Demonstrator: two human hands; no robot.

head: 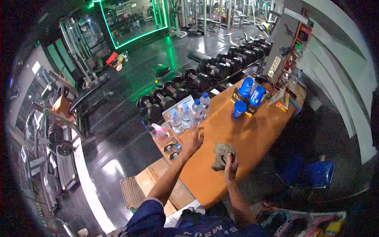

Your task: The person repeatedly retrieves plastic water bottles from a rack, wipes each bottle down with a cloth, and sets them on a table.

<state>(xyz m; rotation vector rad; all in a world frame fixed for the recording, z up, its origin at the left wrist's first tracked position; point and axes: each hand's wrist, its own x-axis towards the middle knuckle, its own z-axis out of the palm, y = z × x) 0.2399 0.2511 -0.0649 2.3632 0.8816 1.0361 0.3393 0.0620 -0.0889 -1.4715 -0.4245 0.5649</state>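
My right hand [231, 166] grips a crumpled olive-grey cloth [222, 155] on the orange-brown wooden table top [201, 177]. Over the table's left side is my left hand [195, 137], its fingers curled near the row of clear plastic water bottles with blue caps [187, 116]; whether it touches or holds anything cannot be told. A bottle with a pink top [161, 133] stands to the left of that hand. Blue plastic tubs [239, 109] stand farther up the table, some on dark boxes.
Racked dumbbells [192, 78] line the table's far left side. Cardboard boxes [177, 192] and a striped mat [131, 192] lie near my left arm. A blue chair [318, 174] stands at right. Small boxes [282, 102] occupy the table's far end.
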